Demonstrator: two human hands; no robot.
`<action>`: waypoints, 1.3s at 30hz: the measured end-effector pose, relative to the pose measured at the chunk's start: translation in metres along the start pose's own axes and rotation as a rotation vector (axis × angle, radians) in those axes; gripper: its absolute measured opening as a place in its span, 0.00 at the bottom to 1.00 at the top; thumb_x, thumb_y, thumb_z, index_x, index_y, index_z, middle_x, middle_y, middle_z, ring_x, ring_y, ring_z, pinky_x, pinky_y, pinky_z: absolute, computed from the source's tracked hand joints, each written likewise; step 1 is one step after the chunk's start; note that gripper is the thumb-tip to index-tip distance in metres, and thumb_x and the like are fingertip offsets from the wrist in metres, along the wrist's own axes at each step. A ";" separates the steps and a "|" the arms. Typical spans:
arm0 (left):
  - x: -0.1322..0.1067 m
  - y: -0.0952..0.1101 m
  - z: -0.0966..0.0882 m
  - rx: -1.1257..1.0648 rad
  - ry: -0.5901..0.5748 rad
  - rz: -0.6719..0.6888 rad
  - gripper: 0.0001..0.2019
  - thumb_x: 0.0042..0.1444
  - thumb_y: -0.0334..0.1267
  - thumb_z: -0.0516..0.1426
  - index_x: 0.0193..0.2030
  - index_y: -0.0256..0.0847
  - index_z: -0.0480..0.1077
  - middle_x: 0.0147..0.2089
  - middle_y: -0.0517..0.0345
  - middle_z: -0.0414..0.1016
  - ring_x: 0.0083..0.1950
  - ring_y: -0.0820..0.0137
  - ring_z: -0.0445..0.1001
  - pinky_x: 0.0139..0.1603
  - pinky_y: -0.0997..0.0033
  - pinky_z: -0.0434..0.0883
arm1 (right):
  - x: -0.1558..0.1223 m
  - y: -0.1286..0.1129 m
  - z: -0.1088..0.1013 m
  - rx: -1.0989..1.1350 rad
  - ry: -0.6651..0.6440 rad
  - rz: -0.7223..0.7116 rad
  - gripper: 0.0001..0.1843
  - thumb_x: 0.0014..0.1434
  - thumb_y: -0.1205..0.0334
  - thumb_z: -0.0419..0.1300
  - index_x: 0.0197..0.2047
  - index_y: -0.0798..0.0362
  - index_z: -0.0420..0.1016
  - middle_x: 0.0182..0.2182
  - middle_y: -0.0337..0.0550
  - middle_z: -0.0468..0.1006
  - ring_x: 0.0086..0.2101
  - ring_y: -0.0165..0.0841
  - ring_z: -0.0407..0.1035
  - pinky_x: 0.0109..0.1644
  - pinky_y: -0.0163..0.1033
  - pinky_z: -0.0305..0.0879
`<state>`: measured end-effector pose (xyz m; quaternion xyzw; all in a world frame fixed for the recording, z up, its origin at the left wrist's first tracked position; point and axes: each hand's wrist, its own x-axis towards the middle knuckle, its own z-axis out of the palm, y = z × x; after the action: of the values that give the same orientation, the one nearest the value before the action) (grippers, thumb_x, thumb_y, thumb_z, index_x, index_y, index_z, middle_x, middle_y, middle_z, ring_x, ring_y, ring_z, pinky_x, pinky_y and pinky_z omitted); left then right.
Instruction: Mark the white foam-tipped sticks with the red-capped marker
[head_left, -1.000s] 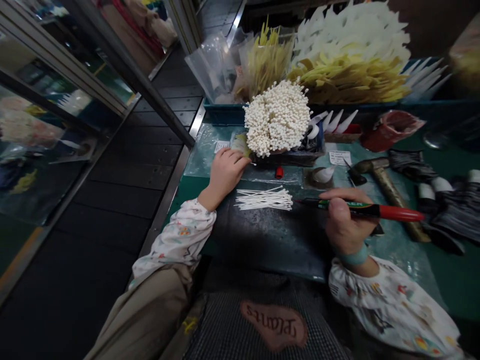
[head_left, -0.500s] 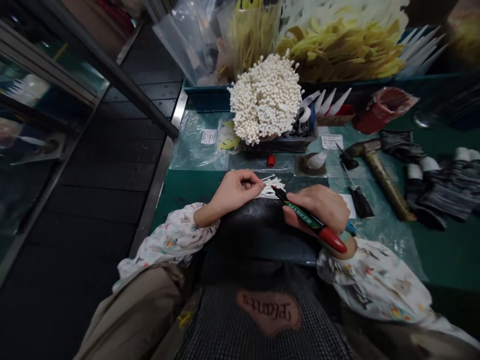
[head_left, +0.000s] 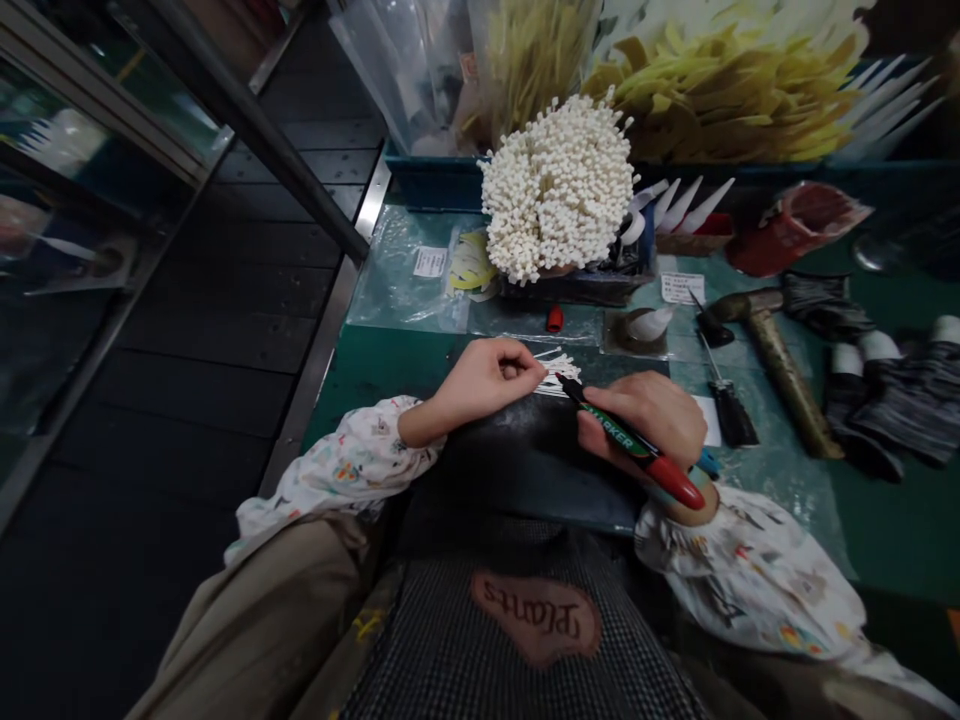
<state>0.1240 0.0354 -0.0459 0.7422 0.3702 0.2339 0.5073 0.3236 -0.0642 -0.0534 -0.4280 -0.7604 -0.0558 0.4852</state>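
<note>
My right hand is closed round a marker with a green label and a red rear end. Its black tip points left and down at a small pile of thin white sticks on a black pad. At the left end of that pile, my left hand pinches with thumb and forefinger. What lies between those fingertips is too small to make out. Just beyond the pile stands a thick bundle of white-tipped sticks in a dark box.
A red cap and a white nozzle lie behind the pad. To the right are a screwdriver, a hammer, dark grey gloves and a red container. Yellow strips fill a bin at the back.
The view has shifted slightly, so the bench things appear further right. Both hands keep nearly the same pose, the marker tip still close to the left fingertips.
</note>
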 end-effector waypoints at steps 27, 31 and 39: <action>0.143 -0.032 -0.104 -0.371 0.399 -0.051 0.15 0.55 0.34 0.65 0.50 0.35 0.80 0.46 0.48 0.83 0.40 0.68 0.78 0.44 0.69 0.73 | 0.006 -0.005 -0.012 -0.003 0.043 0.000 0.11 0.62 0.69 0.63 0.48 0.51 0.75 0.30 0.40 0.78 0.28 0.33 0.75 0.33 0.38 0.72; 0.170 -0.025 -0.094 -0.491 0.360 -0.048 0.14 0.50 0.36 0.68 0.44 0.36 0.81 0.42 0.49 0.83 0.38 0.66 0.79 0.42 0.67 0.74 | 0.007 -0.005 -0.010 -0.020 0.040 -0.010 0.09 0.64 0.69 0.62 0.48 0.52 0.74 0.29 0.40 0.78 0.28 0.32 0.74 0.33 0.37 0.71; 0.182 -0.032 -0.073 -0.696 0.564 -0.019 0.11 0.48 0.37 0.69 0.37 0.34 0.79 0.32 0.54 0.81 0.34 0.69 0.76 0.38 0.71 0.72 | 0.004 -0.004 -0.008 -0.011 0.052 -0.034 0.08 0.65 0.68 0.61 0.47 0.52 0.74 0.29 0.40 0.78 0.27 0.31 0.74 0.33 0.36 0.70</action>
<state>0.1728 0.2276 -0.0536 0.4310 0.4002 0.5330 0.6083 0.3259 -0.0682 -0.0443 -0.4161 -0.7543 -0.0795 0.5015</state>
